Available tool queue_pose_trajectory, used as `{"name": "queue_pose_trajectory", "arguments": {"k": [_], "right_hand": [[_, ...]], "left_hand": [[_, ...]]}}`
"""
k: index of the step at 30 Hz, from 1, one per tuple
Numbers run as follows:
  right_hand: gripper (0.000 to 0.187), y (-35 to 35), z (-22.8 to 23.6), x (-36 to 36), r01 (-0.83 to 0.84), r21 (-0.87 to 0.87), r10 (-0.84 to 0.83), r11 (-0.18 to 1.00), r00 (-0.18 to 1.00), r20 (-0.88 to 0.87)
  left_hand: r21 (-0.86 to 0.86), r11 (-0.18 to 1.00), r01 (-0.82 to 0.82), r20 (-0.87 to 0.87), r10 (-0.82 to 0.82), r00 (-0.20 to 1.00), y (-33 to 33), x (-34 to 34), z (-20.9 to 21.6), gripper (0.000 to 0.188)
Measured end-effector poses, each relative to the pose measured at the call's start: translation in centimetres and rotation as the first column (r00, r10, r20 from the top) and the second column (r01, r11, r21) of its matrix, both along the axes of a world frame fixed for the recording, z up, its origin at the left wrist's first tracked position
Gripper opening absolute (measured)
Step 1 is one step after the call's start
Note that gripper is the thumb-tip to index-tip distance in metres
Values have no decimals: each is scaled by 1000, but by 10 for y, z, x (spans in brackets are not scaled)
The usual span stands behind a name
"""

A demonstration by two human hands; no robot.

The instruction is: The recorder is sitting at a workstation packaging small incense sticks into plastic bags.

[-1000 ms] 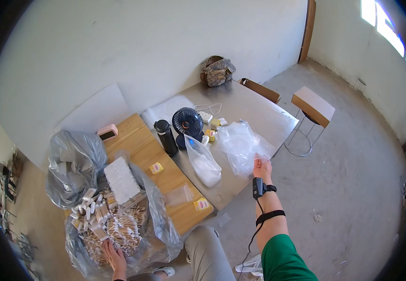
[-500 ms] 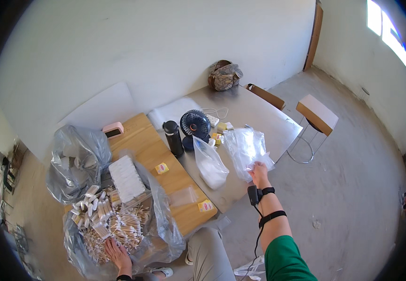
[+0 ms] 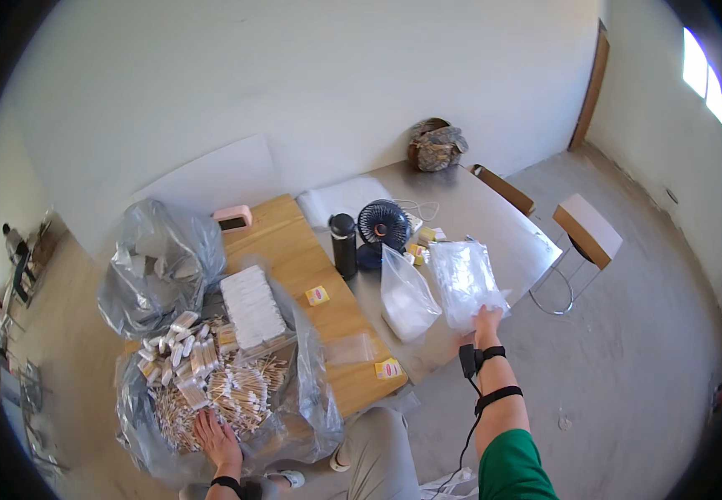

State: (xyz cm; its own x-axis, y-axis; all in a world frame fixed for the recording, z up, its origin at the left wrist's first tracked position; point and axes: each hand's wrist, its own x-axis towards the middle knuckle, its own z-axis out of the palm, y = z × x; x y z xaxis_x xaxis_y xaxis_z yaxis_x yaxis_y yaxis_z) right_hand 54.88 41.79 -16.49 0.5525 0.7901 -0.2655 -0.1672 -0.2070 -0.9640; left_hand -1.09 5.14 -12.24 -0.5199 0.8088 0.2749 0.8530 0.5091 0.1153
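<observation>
My left hand (image 3: 217,437) lies with fingers spread on a loose heap of wooden cotton swabs (image 3: 240,392), inside a large open grey plastic bag (image 3: 319,400). Packed bundles of swabs (image 3: 202,358) sit at the heap's far side, beside a white stack of packs (image 3: 252,307). Out to the right, my right hand (image 3: 487,320) is at the near edge of a stack of clear plastic bags (image 3: 462,275) on the metal table. Its fingers are closed on the lifted edge of a bag; the fingertips are partly hidden by the film.
Left of the bag stack are a clear bag with white contents (image 3: 407,300), a black fan (image 3: 383,223) and a black bottle (image 3: 343,246). Small yellow cards (image 3: 388,368) lie on the wooden table (image 3: 265,237). A stool with a box (image 3: 587,229) stands right; another person (image 3: 17,254) is far left.
The whole view has shifted, so the scene sits further right. My right hand stays at the bags' near edge, and the stack lies straighter. My left hand remains on the swabs.
</observation>
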Motion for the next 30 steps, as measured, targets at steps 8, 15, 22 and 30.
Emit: {"name": "queue_pose_trajectory", "arguments": {"k": [8, 15, 22, 30], "right_hand": [[61, -36, -24, -6, 304, -170, -30, 937, 556, 831], [37, -105, -2, -61, 41, 19, -45, 999, 871, 490], [31, -160, 34, -163, -114, 267, 126, 957, 992, -28], [12, -242, 85, -325, -619, 360, 674, 698, 738, -39]], "left_hand": [[56, 998, 2, 71, -6, 997, 7, 1, 6, 50], [78, 997, 5, 22, -7, 1000, 3, -1, 12, 46], [88, 996, -30, 26, 28, 999, -2, -4, 5, 48], [272, 962, 6, 129, -43, 991, -3, -27, 6, 37]]}}
